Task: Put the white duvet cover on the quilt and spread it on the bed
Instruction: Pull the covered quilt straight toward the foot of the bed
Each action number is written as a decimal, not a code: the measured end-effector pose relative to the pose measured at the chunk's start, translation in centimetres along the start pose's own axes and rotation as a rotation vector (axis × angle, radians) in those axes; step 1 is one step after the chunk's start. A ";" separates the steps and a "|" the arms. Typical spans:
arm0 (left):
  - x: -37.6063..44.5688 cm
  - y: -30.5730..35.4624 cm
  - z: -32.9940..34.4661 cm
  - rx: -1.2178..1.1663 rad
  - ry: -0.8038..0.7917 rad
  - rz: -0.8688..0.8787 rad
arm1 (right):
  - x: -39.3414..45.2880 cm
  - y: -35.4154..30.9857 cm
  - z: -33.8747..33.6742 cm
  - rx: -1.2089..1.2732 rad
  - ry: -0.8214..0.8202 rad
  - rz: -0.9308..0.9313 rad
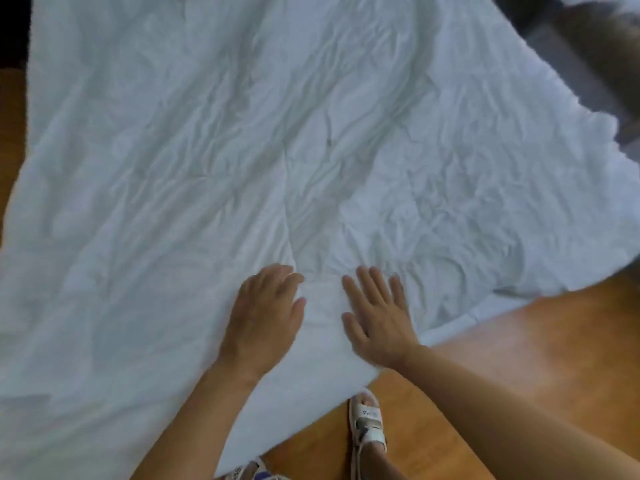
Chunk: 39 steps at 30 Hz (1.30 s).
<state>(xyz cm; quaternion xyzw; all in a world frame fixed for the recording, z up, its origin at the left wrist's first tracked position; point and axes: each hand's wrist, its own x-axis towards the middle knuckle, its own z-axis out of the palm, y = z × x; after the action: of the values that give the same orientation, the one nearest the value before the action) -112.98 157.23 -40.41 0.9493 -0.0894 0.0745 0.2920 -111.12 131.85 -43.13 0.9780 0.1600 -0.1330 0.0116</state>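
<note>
Sandals (367, 424) stand on the wood floor (519, 358) at 6 o'clock, right against the near edge of the cover (242, 150). Just above them, both hands lie palm down on the white cloth. Left hand (265, 317) has its fingers straight and together; right hand (379, 322) has its fingers spread. Neither grips anything; they press flat, close beside each other with a small ridge of cloth between them.

White cloth fills most of the view from 9 through 12 to 3 o'clock, lying over the bed, creased all over, with heavier crumpling toward 3 o'clock. Whether the quilt is already inside cannot be told.

It looks soft, light and limp: it will likely wrinkle under any push and slide over itself instead of moving as one sheet. Flat palms should smooth it; to shift or shake it, a pinch at an edge or corner seems the better hold. The near edge runs diagonally from 6 toward 3 o'clock and hangs off over the floor. A ragged corner (602, 133) sits at 2 o'clock.

Open floor lies at 4 to 5 o'clock for stepping sideways. Something dark and blurred sits at 1 o'clock.
</note>
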 end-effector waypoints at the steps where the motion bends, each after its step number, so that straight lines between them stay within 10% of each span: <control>1: 1.3 2.3 3.1 -0.002 -0.152 0.074 | -0.4 2.0 0.0 -0.005 0.012 0.057; 5: 2.5 8.3 11.7 0.126 -0.503 0.193 | -1.7 9.6 -1.0 0.102 0.280 0.279; 11: 4.5 18.2 15.5 0.285 -0.426 0.337 | -4.4 21.1 -1.3 0.251 0.323 0.725; 17: 8.7 19.4 18.8 0.404 -0.442 0.241 | -4.5 29.1 0.2 -0.049 0.026 0.541; 24: 12.2 20.1 14.9 -0.531 -0.610 -0.305 | -0.6 35.4 0.9 0.096 0.276 0.189; 27: 11.0 23.0 14.7 -0.447 -0.889 -0.227 | -2.5 37.3 0.5 0.104 0.128 0.089; 29: 10.1 23.5 15.2 -0.219 -1.047 -0.118 | -4.2 37.8 -1.9 0.021 -0.260 0.127; 32: 9.8 22.2 16.6 -0.166 -0.503 -0.059 | -3.3 38.1 -5.6 0.050 -0.725 0.258; 34: 9.8 20.5 17.7 0.165 -0.170 -0.041 | -1.3 36.5 -7.0 0.187 -0.495 0.265; 37: 8.2 18.9 20.0 0.394 -0.323 -0.214 | 2.0 31.1 -5.3 0.276 0.139 0.081; 39: 8.1 18.4 20.4 0.377 -0.421 -0.191 | 2.9 26.5 -3.2 0.219 0.123 -0.019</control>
<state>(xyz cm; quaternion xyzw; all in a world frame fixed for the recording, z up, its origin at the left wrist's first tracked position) -107.22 129.66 -45.60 0.9855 -0.0429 -0.1367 0.0913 -99.25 107.88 -41.36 0.9781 0.1545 -0.0897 -0.1064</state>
